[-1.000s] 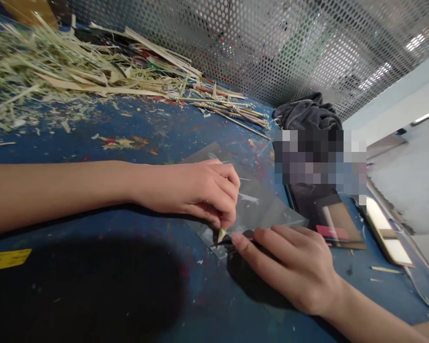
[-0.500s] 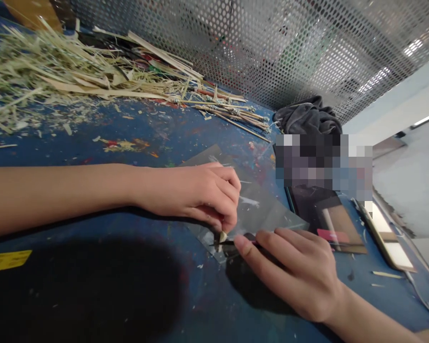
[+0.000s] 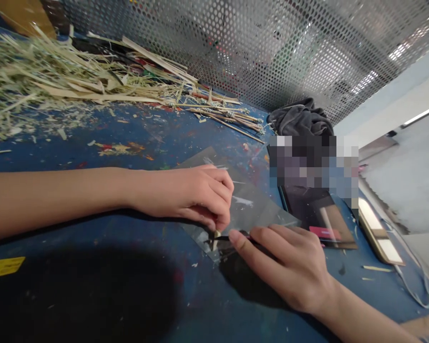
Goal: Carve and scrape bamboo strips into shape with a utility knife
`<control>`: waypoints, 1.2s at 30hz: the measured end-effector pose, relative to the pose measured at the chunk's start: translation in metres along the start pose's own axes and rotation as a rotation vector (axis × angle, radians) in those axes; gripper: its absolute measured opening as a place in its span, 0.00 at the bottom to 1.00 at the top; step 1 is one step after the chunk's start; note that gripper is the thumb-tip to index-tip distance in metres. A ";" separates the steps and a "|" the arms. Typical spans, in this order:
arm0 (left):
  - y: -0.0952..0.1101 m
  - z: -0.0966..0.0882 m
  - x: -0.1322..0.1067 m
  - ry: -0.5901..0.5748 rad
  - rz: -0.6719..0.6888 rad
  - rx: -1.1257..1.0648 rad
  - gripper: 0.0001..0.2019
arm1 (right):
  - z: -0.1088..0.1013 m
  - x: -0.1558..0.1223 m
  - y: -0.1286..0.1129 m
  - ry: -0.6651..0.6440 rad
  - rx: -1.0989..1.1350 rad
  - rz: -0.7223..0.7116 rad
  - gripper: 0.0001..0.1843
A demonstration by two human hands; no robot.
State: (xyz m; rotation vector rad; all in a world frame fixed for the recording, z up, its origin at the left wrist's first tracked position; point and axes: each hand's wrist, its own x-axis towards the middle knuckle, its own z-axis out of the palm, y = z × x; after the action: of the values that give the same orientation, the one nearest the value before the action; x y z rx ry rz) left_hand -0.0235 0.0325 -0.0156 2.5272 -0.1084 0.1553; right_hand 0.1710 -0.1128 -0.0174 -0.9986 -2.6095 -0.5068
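Observation:
My left hand [image 3: 203, 193] is curled, its thumb and index finger pinching a small pale strip [image 3: 215, 244] against a grey translucent sheet [image 3: 259, 212]. From the right, my right hand [image 3: 289, 267] grips a thin dark tool [image 3: 224, 237], with the index finger stretched along it. The narrow end of this tool crosses the pale strip just below my left fingertips. Whether it is a craft knife or another slim tool I cannot tell. The sheet lies flat on the paint-stained blue table [image 3: 128, 262], partly covered by both hands.
A heap of pale plant shavings [image 3: 57, 76] and a bundle of thin sticks [image 3: 236, 116] lie along a perforated metal panel [image 3: 207, 43]. Dark cloth [image 3: 303, 116], a dark flat case [image 3: 307, 205] and a phone-like device [image 3: 379, 233] with a cable are at right. Yellow tape [image 3: 3, 267] is at left.
The whole view has shifted slightly, moving everything a little leftward in the picture. Both hands keep their grips; the tool sits slightly closer to my left fingertips.

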 end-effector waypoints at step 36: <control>-0.004 0.004 0.002 0.214 -0.149 -0.038 0.03 | -0.001 -0.026 0.032 0.469 0.250 0.432 0.18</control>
State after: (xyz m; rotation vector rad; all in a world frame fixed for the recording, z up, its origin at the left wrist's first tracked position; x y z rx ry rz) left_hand -0.0206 0.0330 -0.0208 2.4527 0.1598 0.3580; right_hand 0.2120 -0.1060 -0.0202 -1.1494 -1.9192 -0.2565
